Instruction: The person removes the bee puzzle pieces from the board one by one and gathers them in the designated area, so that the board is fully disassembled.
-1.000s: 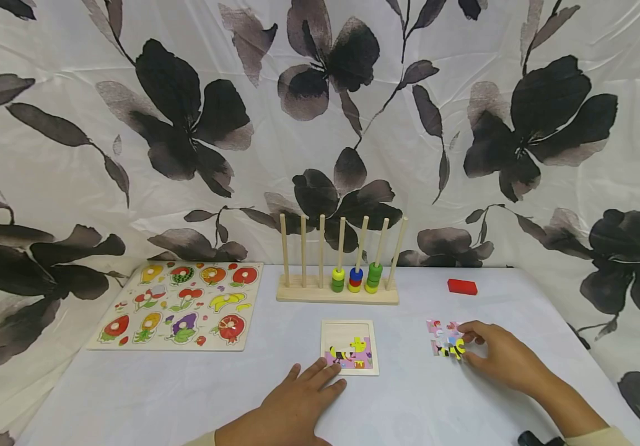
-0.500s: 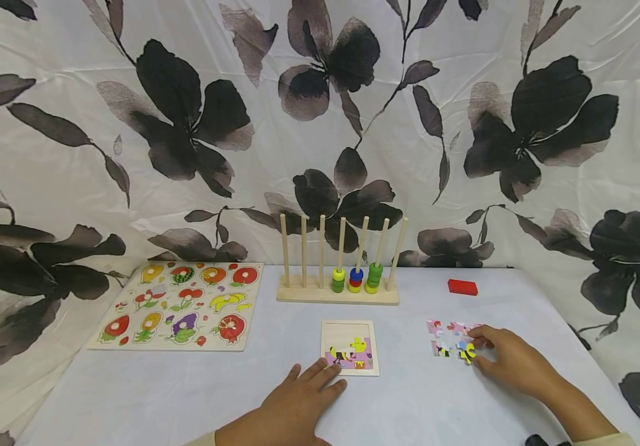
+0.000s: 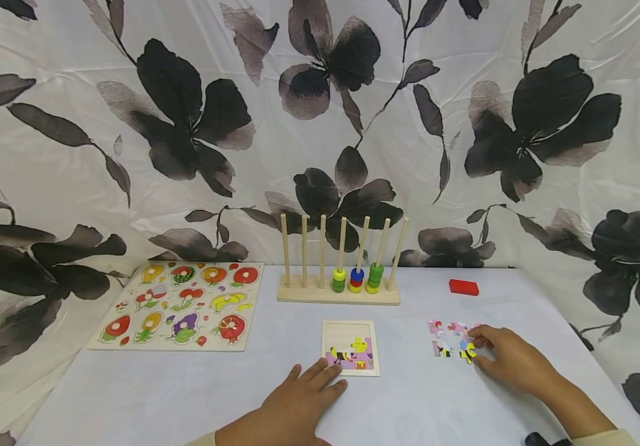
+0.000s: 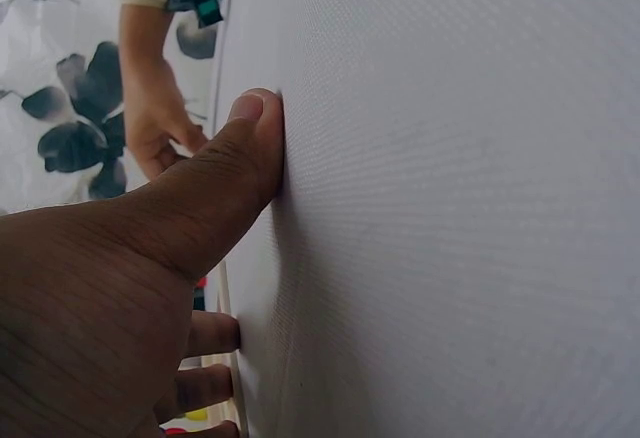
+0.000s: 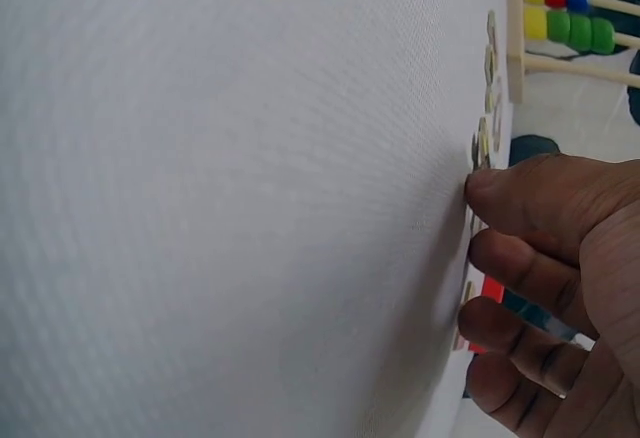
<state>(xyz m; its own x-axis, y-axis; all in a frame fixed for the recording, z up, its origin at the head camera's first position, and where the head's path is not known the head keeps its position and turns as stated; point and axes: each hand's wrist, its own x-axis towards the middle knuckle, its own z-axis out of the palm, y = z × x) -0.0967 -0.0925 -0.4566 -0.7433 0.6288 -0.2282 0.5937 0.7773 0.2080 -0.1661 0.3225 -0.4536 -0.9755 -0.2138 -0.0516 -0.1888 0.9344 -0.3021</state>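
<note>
Pinching right hand (image 3: 512,362): I have it on a puzzle piece (image 3: 466,351).
Puzzle board (image 3: 335,332): left of that piece.
Left hand (image 3: 300,401): nearer the board, touching it, fingers outstretched.

The left hand (image 3: 294,402) is at the near side, palm down, its fingers (image 3: 324,376) spread and almost straight, the thumb (image 4: 215,178) stretched away from them. The right hand (image 3: 509,359) is farther right and points left, its fingers (image 5: 515,333) curled opposite the thumb. The right forearm (image 3: 567,399) comes from the near right.
</note>
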